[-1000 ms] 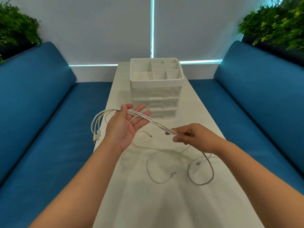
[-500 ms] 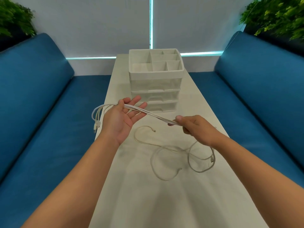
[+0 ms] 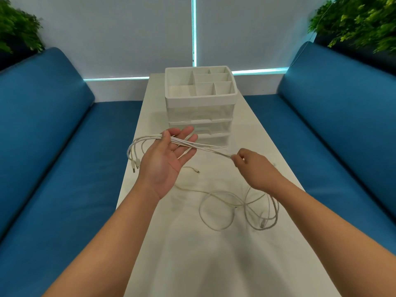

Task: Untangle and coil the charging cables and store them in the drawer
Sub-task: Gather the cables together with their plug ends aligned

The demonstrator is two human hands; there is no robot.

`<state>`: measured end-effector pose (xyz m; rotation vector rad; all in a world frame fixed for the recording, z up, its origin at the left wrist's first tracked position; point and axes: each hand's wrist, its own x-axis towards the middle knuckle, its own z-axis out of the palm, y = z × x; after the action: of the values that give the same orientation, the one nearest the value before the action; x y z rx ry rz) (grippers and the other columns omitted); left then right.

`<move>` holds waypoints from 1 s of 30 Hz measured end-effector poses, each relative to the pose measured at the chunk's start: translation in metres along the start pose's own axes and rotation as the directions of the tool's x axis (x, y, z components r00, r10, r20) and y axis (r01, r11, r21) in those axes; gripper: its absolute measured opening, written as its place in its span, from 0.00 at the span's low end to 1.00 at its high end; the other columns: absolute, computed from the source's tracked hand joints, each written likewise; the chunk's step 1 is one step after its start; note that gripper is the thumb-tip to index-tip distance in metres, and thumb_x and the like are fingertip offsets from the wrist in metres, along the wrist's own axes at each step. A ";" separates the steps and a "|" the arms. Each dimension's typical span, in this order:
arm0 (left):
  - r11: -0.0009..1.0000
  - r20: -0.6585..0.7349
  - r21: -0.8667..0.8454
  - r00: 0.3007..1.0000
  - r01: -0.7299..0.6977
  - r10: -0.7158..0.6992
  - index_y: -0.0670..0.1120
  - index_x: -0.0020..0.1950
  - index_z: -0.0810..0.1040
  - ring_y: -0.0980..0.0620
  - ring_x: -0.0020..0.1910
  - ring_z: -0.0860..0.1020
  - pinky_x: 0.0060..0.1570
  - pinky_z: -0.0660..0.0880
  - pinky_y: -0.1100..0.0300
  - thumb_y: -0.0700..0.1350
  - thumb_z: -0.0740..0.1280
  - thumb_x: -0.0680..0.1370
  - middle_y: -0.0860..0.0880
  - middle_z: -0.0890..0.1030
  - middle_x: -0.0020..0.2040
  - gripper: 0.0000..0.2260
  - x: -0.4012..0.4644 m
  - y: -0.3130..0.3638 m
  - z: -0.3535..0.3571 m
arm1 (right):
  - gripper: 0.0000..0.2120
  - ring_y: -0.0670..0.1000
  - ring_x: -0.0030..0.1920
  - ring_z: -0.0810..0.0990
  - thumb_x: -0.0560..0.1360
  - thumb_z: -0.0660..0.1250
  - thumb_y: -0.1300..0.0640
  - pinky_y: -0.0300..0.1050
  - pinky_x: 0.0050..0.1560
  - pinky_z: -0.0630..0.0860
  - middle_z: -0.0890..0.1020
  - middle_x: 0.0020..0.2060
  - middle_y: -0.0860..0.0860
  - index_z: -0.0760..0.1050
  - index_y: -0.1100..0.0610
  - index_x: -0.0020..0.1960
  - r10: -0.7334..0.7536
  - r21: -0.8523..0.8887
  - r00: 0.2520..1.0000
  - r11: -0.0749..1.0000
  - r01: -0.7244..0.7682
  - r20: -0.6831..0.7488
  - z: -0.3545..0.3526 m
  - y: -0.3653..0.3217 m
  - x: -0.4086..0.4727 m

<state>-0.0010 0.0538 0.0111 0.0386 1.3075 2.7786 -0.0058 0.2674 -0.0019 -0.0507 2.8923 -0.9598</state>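
Pinching a bunch of white charging cables (image 3: 201, 146), the right hand (image 3: 255, 168) has its fingertips curled together around the strands, knuckles up, above the table. Left hand (image 3: 165, 161) palm up, fingers spread and mostly straight; thumb lies over the same bunch, holding it against the base of the fingers. Bunch runs taut between both hands, raised above the white table (image 3: 192, 254).

Past the left hand the strands arc out leftward and droop down, plug ends (image 3: 134, 165) hanging beside the left wrist at the table's left edge. Below the right hand the cable slack lies in loose loops (image 3: 240, 211) on the table, overlapping each other; cannot tell how many separate cables. One thin strand with a small connector tip (image 3: 198, 171) lies on the table between the hands.

Drawer unit (image 3: 199, 108), white with clear fronts, stands further back on the table, just behind the left fingertips; all drawers look closed, divided tray on top. Blue sofa (image 3: 53, 146) on the left, blue sofa (image 3: 342, 125) on the right, green plants (image 3: 360, 20) in the upper corners.
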 end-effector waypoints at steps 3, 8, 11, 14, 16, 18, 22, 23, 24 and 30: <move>0.998 -0.016 -0.057 1.000 -0.011 0.010 0.44 0.50 0.73 0.45 0.62 0.79 0.61 0.75 0.49 0.47 0.51 0.85 0.44 0.82 0.60 0.14 0.003 0.002 -0.002 | 0.17 0.52 0.32 0.70 0.80 0.55 0.47 0.47 0.33 0.65 0.73 0.29 0.50 0.67 0.57 0.39 -0.068 -0.002 0.991 0.998 0.069 -0.113 -0.002 0.001 -0.001; 0.994 -0.045 -0.112 0.999 0.004 -0.010 0.44 0.47 0.73 0.47 0.59 0.81 0.55 0.79 0.52 0.46 0.51 0.85 0.44 0.84 0.56 0.14 0.005 0.005 -0.006 | 0.30 0.50 0.28 0.64 0.73 0.55 0.28 0.46 0.33 0.61 0.64 0.25 0.48 0.59 0.55 0.32 -0.059 -0.048 0.998 0.997 0.058 -0.005 -0.014 -0.001 -0.003; 0.995 -0.015 -0.094 1.000 0.018 -0.019 0.44 0.47 0.73 0.47 0.57 0.82 0.53 0.81 0.54 0.45 0.52 0.85 0.44 0.85 0.52 0.14 0.000 0.002 0.000 | 0.32 0.49 0.27 0.62 0.71 0.53 0.25 0.44 0.31 0.59 0.62 0.23 0.48 0.56 0.54 0.30 0.025 -0.151 0.999 0.988 -0.030 -0.032 -0.015 0.000 -0.001; 0.998 0.011 -0.060 1.000 0.015 -0.015 0.44 0.46 0.73 0.47 0.57 0.82 0.55 0.80 0.54 0.45 0.52 0.85 0.44 0.85 0.50 0.14 -0.003 -0.003 0.006 | 0.31 0.50 0.26 0.63 0.73 0.52 0.27 0.43 0.30 0.59 0.63 0.23 0.48 0.57 0.54 0.29 0.096 -0.196 0.990 0.974 -0.116 -0.106 -0.015 -0.002 0.003; 0.999 0.015 -0.046 1.000 0.016 -0.015 0.45 0.46 0.73 0.47 0.58 0.82 0.58 0.78 0.53 0.45 0.52 0.85 0.44 0.85 0.50 0.14 -0.003 -0.005 0.007 | 0.30 0.50 0.26 0.65 0.75 0.53 0.30 0.42 0.29 0.59 0.65 0.23 0.48 0.59 0.54 0.29 0.113 -0.234 0.980 0.960 -0.151 -0.167 -0.013 -0.005 0.005; 0.998 0.001 -0.063 1.000 0.011 -0.011 0.45 0.47 0.73 0.46 0.59 0.81 0.59 0.78 0.52 0.45 0.52 0.85 0.44 0.85 0.51 0.13 -0.001 -0.005 0.007 | 0.29 0.51 0.26 0.68 0.77 0.54 0.33 0.43 0.29 0.63 0.70 0.24 0.49 0.63 0.55 0.29 0.057 -0.210 0.978 0.973 -0.100 -0.200 -0.012 -0.006 0.006; 0.994 -0.090 -0.106 0.996 -0.030 0.020 0.44 0.48 0.72 0.48 0.56 0.83 0.59 0.78 0.51 0.46 0.51 0.85 0.46 0.85 0.51 0.13 0.005 0.006 0.000 | 0.17 0.44 0.27 0.71 0.80 0.58 0.44 0.40 0.32 0.69 0.77 0.29 0.48 0.73 0.55 0.42 -0.173 0.076 0.985 0.982 0.171 0.020 -0.016 0.002 0.003; 0.994 -0.117 -0.106 0.993 -0.038 0.026 0.44 0.48 0.72 0.48 0.55 0.83 0.59 0.77 0.51 0.46 0.51 0.85 0.46 0.85 0.51 0.13 0.007 0.010 -0.004 | 0.13 0.43 0.26 0.69 0.80 0.59 0.46 0.37 0.31 0.69 0.75 0.29 0.47 0.73 0.54 0.45 -0.214 0.114 0.973 0.973 0.203 0.092 -0.017 0.005 0.001; 0.993 -0.140 -0.110 0.990 -0.046 0.030 0.44 0.48 0.72 0.48 0.53 0.84 0.58 0.78 0.51 0.46 0.51 0.85 0.46 0.86 0.50 0.14 0.008 0.014 -0.007 | 0.11 0.42 0.27 0.68 0.80 0.59 0.47 0.36 0.32 0.69 0.74 0.28 0.46 0.73 0.54 0.47 -0.237 0.156 0.961 0.964 0.215 0.143 -0.017 0.009 -0.001; 0.990 -0.216 -0.125 0.976 -0.059 0.031 0.44 0.49 0.73 0.49 0.51 0.84 0.55 0.80 0.52 0.47 0.52 0.85 0.47 0.86 0.49 0.13 0.008 0.016 -0.017 | 0.11 0.43 0.30 0.67 0.80 0.57 0.45 0.41 0.36 0.67 0.72 0.30 0.44 0.73 0.46 0.43 -0.291 0.053 0.949 0.957 0.286 0.122 -0.024 0.016 0.001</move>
<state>-0.0109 0.0313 0.0126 -0.2471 1.1736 2.9692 -0.0090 0.2944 0.0081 -0.5272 2.7964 -1.0052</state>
